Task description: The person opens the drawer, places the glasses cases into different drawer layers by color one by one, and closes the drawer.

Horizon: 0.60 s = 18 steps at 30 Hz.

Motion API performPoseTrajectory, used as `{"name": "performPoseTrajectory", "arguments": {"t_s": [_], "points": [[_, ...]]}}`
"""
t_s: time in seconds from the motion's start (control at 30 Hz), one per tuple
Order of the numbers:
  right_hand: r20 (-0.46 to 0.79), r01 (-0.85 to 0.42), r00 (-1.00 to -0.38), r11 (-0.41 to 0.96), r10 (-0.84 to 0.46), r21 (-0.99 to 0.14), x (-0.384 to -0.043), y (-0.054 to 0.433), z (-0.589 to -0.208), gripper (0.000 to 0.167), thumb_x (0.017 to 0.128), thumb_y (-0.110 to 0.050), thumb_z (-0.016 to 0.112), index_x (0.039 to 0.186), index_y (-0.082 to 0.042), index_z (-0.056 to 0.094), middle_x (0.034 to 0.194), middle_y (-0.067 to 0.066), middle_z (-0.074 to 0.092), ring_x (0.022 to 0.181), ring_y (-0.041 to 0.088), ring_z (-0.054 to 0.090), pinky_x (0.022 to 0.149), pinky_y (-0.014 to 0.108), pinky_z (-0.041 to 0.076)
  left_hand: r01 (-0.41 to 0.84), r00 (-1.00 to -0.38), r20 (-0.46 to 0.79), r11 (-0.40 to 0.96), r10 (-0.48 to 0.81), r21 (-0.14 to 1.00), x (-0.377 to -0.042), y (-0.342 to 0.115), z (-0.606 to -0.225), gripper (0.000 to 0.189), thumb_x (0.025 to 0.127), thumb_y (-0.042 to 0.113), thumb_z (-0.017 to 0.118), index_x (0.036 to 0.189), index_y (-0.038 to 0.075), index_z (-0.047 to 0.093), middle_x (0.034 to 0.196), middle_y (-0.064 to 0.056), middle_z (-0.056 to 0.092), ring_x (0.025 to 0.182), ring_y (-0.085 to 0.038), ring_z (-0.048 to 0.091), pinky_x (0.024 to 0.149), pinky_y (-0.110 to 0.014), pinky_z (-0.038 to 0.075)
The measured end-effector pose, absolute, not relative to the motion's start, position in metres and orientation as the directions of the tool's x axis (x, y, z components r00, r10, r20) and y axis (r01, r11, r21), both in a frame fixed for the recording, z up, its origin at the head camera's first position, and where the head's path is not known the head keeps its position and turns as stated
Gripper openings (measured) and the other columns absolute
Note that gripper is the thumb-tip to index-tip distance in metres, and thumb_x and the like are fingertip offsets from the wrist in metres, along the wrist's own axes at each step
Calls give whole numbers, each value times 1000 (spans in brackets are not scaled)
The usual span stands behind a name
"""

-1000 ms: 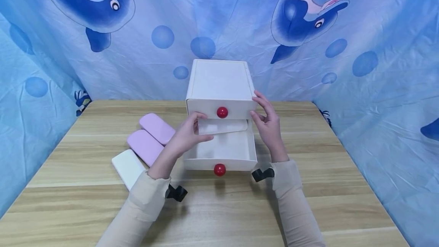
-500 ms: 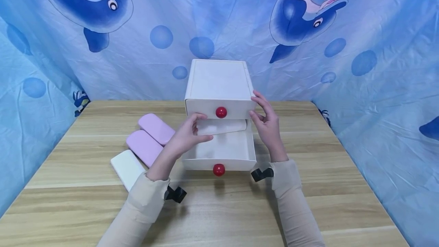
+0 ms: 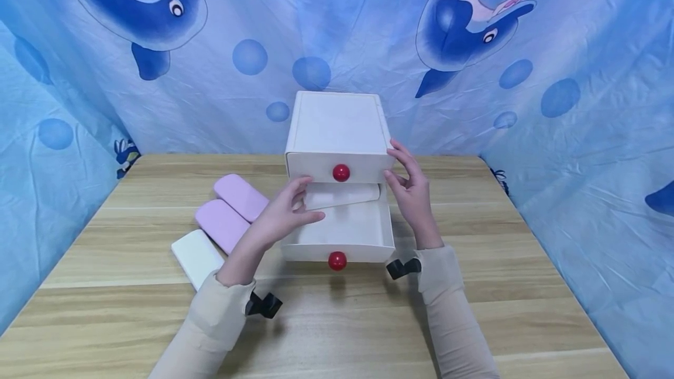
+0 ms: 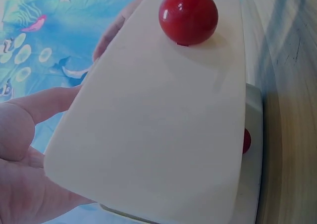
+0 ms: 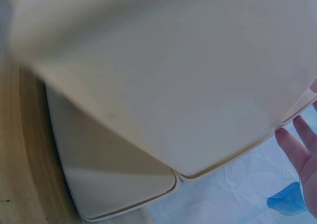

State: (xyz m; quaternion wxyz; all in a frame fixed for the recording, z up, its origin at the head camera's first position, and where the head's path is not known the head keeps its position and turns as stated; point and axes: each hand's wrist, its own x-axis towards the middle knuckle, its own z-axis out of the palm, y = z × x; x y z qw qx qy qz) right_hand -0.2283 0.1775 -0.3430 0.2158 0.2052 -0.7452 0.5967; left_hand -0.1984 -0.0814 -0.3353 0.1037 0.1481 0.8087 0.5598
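A white drawer unit (image 3: 339,121) with red knobs stands at mid table, one drawer (image 3: 347,230) pulled out below the closed upper drawer (image 3: 316,165). Inside the pulled-out drawer, a flat white piece (image 3: 342,195) shows a slanted edge, its back hidden beneath the upper drawer. Over this drawer's left side is my left hand (image 3: 279,215), thumb and fingers spread apart with nothing between them. My right hand (image 3: 413,195) rests its fingertips on the unit's right front edge, thumb tip at the upper drawer's front. In the left wrist view the drawer's front (image 4: 153,125) covers much of the picture.
Two purple oblong flat pieces (image 3: 223,224) and a white one (image 3: 197,256) lie on the wooden table (image 3: 500,285), left of the unit. Another drawer front (image 5: 109,169) shows below the pulled-out one in the right wrist view. A blue dolphin curtain (image 3: 358,34) hangs behind.
My left hand has drawn back slightly to the left and toward me, away from the flat white piece. The right hand, the unit and the pulled-out drawer stay as they were.
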Motion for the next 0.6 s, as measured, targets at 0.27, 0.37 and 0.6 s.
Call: {"name": "performPoseTrajectory", "arguments": {"t_s": [0.27, 0.37, 0.6], "points": [[575, -572, -817, 199, -48, -796, -228, 177, -343, 39, 93, 5, 57, 132, 9, 50, 152, 17, 38, 140, 31, 39, 90, 13, 51, 109, -934, -9, 308, 358, 945, -193, -85, -333, 84, 89, 11, 69, 153, 0, 16, 159, -22, 20, 146, -38, 24, 115, -46, 32], [571, -568, -820, 201, -48, -798, -228, 177, -343, 39, 93, 4, 57, 132, 9, 50, 153, 17, 38, 140, 30, 38, 90, 13, 51, 107, -933, -6, 292, 360, 951, -190, -88, -331, 85, 89, 11, 69, 154, 1, 15, 159, -21, 20, 147, -37, 25, 116, -46, 32], [571, -568, -820, 200, -47, -799, -230, 178, -345, 39, 93, 4, 57, 132, 8, 51, 153, 17, 38, 141, 29, 38, 90, 13, 51, 112, -928, 3, 271, 373, 956, -183, -96, -328, 87, 90, 11, 67, 155, 1, 10, 160, -21, 18, 146, -38, 25, 115, -47, 33]]}}
